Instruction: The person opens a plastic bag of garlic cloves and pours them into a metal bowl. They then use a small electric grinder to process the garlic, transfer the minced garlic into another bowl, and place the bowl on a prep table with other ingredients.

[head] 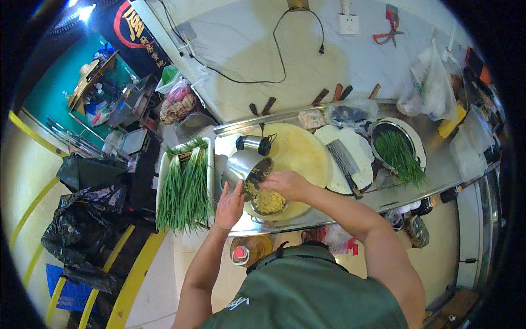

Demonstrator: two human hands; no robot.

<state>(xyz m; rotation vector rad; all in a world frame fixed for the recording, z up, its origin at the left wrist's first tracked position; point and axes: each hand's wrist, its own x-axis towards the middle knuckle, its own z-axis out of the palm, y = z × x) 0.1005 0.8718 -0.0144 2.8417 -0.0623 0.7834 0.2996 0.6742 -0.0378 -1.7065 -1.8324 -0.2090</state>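
My left hand [230,205] supports a tilted stainless steel pot [242,165] from its near side, fingers spread along the wall. Chopped yellowish food, perhaps minced garlic or ginger, lies at the pot's mouth and heaps in a small bowl [268,202] just below it. My right hand [287,186] is at the pot's opening above the bowl; its fingertips are partly hidden, so whether they hold anything is unclear. Both vessels are over the left part of a large round yellowish board [302,152]. A metal-bodied appliance [253,144] with a black end lies behind the pot.
A white tub [210,164] of green chives stands left. On the right, a cleaver [343,158] lies on a white round board [361,164], beside a metal bowl [376,127] of cut greens. Knife handles line the steel counter's [439,172] back edge. An oil jug [251,249] stands below.
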